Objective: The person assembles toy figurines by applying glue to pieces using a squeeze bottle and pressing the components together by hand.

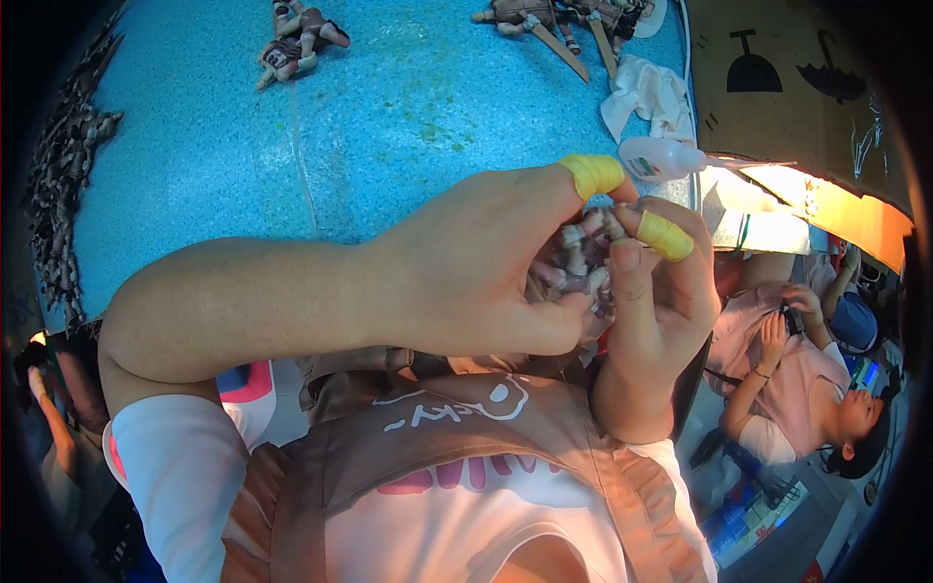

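Both hands meet in front of my chest, over the near edge of the blue tabletop (214,194). My left hand (476,257) is closed round a small jointed figurine (580,255) in brown and pale tones. The fingers of my right hand (656,301) are curled against the same figurine from the other side. Yellow tape wraps a finger on each hand. Much of the figurine is hidden by my fingers, and its shape is slightly blurred. Another figurine (301,44) lies alone at the far side of the table.
A pile of figurines (63,185) lines the left edge. More figurines (544,21) with tan blade-like parts lie at the far right. A white cloth (646,97) and a thin-nozzled bottle (663,158) lie beside a cardboard box (777,58). A co-worker (777,369) sits at right.
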The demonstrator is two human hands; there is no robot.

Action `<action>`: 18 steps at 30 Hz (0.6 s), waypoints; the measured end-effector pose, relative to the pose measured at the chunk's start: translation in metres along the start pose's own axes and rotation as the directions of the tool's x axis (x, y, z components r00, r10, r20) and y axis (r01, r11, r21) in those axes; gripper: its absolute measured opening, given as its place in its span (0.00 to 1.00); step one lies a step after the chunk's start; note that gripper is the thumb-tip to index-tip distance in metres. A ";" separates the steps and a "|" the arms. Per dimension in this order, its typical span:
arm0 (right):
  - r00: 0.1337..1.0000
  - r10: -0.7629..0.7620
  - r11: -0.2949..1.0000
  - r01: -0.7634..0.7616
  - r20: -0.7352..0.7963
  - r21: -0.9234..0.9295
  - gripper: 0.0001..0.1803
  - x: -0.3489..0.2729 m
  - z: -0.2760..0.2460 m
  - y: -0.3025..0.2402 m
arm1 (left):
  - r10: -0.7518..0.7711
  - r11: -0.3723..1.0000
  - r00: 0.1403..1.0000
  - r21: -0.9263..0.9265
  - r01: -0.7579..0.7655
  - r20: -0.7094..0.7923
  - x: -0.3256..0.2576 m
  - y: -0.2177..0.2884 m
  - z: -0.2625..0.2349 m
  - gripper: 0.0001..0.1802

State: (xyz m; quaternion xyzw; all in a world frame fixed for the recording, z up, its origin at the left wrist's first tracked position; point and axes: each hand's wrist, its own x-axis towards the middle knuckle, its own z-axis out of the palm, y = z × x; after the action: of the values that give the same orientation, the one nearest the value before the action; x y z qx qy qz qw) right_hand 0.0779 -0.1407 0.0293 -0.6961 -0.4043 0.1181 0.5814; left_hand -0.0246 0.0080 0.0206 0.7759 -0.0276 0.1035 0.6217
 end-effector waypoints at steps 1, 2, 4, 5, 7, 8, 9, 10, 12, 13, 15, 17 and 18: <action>0.994 -0.093 0.993 0.097 0.049 -0.072 0.10 0.002 0.000 0.001 | -0.001 1.000 1.000 0.001 0.001 -0.002 -0.001 -0.001 0.000 0.37; 0.978 -0.182 0.971 0.196 0.104 -0.139 0.10 0.003 -0.002 0.001 | -0.003 1.000 1.000 -0.031 0.002 -0.001 -0.002 -0.003 -0.001 0.37; 0.974 -0.124 0.981 0.149 0.189 -0.121 0.18 0.002 -0.012 0.004 | -0.001 0.998 1.000 -0.065 0.001 0.004 0.001 0.002 -0.003 0.37; 0.984 -0.062 0.993 0.044 0.167 0.109 0.25 0.001 -0.013 0.004 | -0.106 0.956 0.994 -0.271 0.112 0.037 0.002 0.006 -0.004 0.36; 0.964 0.246 0.752 -0.258 0.104 0.607 0.46 -0.004 0.002 -0.012 | -0.198 0.862 0.976 -0.458 0.219 0.094 0.005 0.008 -0.004 0.35; 0.964 0.246 0.752 -0.255 0.101 0.607 0.46 -0.004 0.003 -0.010 | -0.225 0.766 0.968 -0.593 0.248 0.114 0.006 0.005 -0.003 0.34; 0.972 0.200 0.786 -0.233 0.120 0.572 0.47 -0.005 0.003 -0.009 | -0.252 0.648 0.958 -0.711 0.272 0.137 0.007 0.005 -0.003 0.34; 0.978 0.155 0.818 -0.207 0.140 0.537 0.49 -0.006 0.003 -0.006 | -0.252 0.649 0.958 -0.710 0.272 0.137 0.007 0.005 -0.003 0.34; 0.979 0.048 0.923 -0.119 0.197 0.366 0.48 -0.004 -0.006 0.004 | -0.292 0.628 0.941 -0.708 0.324 0.172 0.006 0.006 -0.005 0.33; 0.979 0.054 0.952 -0.110 0.197 0.285 0.46 -0.003 -0.006 0.004 | -0.293 0.627 0.940 -0.707 0.327 0.175 0.006 0.006 -0.006 0.33; 0.979 0.060 0.974 -0.100 0.196 0.203 0.43 -0.001 -0.009 0.003 | -0.323 0.591 0.923 -0.717 0.371 0.211 0.007 0.006 -0.008 0.33; 0.972 -0.022 0.999 0.011 0.233 0.047 0.37 0.002 -0.012 0.001 | -0.306 0.625 0.931 -0.695 0.355 0.201 0.007 0.003 -0.009 0.33; 0.973 -0.022 0.999 0.011 0.231 0.049 0.37 0.003 -0.012 0.000 | -0.289 0.660 0.938 -0.671 0.338 0.189 0.007 0.003 -0.009 0.33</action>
State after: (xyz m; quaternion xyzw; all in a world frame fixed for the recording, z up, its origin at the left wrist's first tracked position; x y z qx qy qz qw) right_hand 0.0878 -0.1473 0.0336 -0.6602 -0.4723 0.2033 0.5475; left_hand -0.0198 0.0163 0.0266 0.4816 0.0496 -0.0486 0.8736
